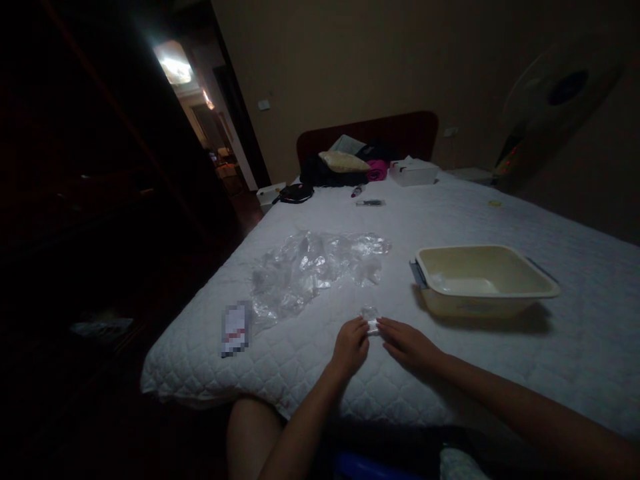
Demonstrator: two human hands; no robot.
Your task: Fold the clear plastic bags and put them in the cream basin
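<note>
A small clear plastic piece (371, 321) lies on the white quilted bed (310, 360), between my two hands. My left hand (351, 343) has its fingers curled together at the left edge of the piece. From the right, my right hand (407, 341) touches the piece with its fingertips, the fingers extended and low over the quilt. Crumpled clear plastic sheets (310, 267) spread beyond my left hand. To the right stands a cream plastic basin (485, 307) with grey handles and a small clear item inside.
A blurred card or phone (235, 328) lies near the left bed edge. Farther back are a black bag (295, 193), a pen-like packet (370, 203), a white box (414, 172), pillows and dark cloth (333, 167). A fan (565, 90) stands at the right.
</note>
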